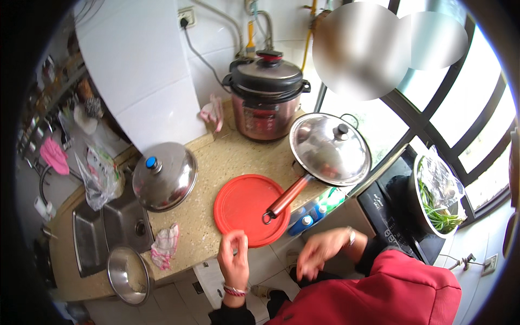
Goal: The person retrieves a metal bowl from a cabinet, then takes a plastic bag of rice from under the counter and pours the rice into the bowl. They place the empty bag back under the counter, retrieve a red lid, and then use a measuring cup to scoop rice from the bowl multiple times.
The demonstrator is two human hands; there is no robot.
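Observation:
My left hand (234, 256) is raised at the counter's front edge, just below a round red plastic board or lid (248, 207); its fingers curl toward the thumb, and whether it holds something small cannot be made out. To the right, my right hand (319, 254), slightly blurred, hangs in front of the counter with its fingers bent down and nothing seen in it. The wooden handle (289, 196) of a lidded steel pan (325, 150) reaches over the red disc. Behind it stands an electric pressure cooker (266, 101).
Left lie a domed steel lid (162, 178), a pink-and-white cloth (165, 245), a double sink (122, 227) and a steel bowl (128, 274) at the counter edge. Right, a bowl of green vegetables (438, 195) stands on a black appliance. Blue bottles (301, 224) sit below the counter.

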